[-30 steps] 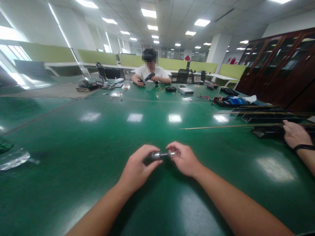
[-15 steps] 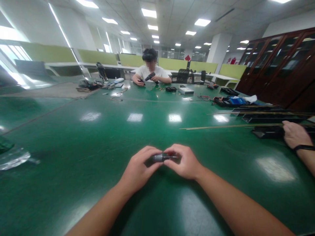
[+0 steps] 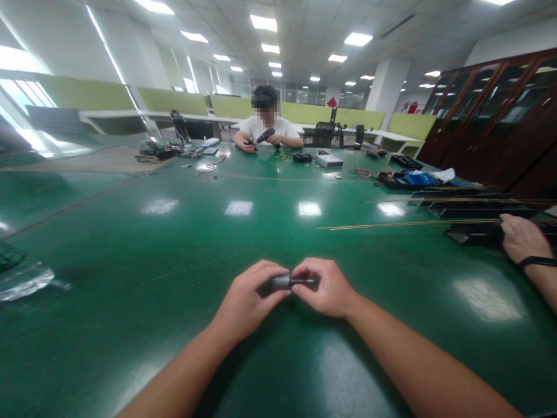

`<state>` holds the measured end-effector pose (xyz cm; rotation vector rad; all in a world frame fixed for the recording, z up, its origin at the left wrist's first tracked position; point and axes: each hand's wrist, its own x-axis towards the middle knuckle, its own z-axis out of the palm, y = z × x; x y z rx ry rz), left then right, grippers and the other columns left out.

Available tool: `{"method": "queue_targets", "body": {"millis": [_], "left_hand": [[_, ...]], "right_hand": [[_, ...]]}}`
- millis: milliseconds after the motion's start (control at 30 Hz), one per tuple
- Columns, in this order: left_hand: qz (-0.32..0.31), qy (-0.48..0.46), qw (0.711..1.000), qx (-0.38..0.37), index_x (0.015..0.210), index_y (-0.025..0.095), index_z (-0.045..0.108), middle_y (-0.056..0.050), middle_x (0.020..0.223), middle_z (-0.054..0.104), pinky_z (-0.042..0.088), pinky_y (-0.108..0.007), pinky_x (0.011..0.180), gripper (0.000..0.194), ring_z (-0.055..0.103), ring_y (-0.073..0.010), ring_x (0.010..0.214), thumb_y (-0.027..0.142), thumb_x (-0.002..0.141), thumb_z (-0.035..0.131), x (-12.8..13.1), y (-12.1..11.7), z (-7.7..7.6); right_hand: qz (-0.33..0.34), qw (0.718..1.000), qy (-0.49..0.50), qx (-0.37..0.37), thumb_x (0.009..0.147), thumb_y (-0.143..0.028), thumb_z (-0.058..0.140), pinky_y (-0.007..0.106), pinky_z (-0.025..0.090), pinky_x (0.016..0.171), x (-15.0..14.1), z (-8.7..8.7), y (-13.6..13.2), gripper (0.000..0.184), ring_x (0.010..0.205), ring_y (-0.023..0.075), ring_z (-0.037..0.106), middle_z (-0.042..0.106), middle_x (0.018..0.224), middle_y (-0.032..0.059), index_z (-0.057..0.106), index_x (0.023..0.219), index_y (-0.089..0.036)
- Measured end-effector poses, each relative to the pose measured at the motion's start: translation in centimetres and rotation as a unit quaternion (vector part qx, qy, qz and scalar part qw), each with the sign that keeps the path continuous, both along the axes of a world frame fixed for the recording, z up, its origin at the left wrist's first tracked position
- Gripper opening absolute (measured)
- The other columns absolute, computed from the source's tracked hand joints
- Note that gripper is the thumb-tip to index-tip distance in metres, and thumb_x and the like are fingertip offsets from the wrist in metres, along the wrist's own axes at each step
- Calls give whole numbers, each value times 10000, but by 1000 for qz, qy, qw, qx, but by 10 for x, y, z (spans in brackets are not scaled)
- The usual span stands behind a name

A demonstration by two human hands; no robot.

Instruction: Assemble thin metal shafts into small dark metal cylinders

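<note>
Your left hand (image 3: pixel 246 296) is curled partway, thumb on the near side and fingers on the far side, gripping the grey barrel of a small metal piece (image 3: pixel 282 282). Your right hand (image 3: pixel 326 287) has its thumb and fingertips closed in on the same piece, where a thin shaft (image 3: pixel 308 281) leaves the barrel and points right into the hollow of your palm. The piece lies level between your two hands, over the near middle of the green surface (image 3: pixel 195 354); you cannot tell whether it touches it.

To your right, another person's hand (image 3: pixel 523 238), with a black band (image 3: pixel 538 260) at the wrist, rests at a black channel (image 3: pixel 472 234). Thin yellowish rods (image 3: pixel 369 226) reach left from there. At the far side, facing you, a person in a white top (image 3: pixel 249 126) holds a dark drill-like tool (image 3: pixel 265 136), with a black box (image 3: pixel 301 158) and a white box (image 3: pixel 329 161) just to the right. At your far left lies a clear plastic thing (image 3: pixel 26 281), cut off by the edge of view.
</note>
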<state>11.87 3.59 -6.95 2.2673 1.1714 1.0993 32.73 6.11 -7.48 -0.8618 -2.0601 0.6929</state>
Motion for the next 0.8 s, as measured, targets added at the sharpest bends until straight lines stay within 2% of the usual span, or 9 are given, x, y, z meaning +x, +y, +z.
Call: {"method": "queue_targets", "body": {"millis": [333,800], "left_hand": [[3,2,1000,0,1040,261,661,2,1017,656,483,-246,859,203,609,-138,950,232,843,701,1,1,0],[3,5,1000,-2,1043,245,670,-32,1025,657,503,-276,855,192,616,-164,954,264,853,689,-1,1,0]], "right_hand": [[-2,1000,-2,1,751,-167,677,254,456,659,1,-2,1,99,698,152,612,689,787,20,686,849,-177],[-17,1000,-19,-18,757,-213,689,260,460,658,-1,-2,1,70,690,159,622,700,774,18,688,821,-186]]}}
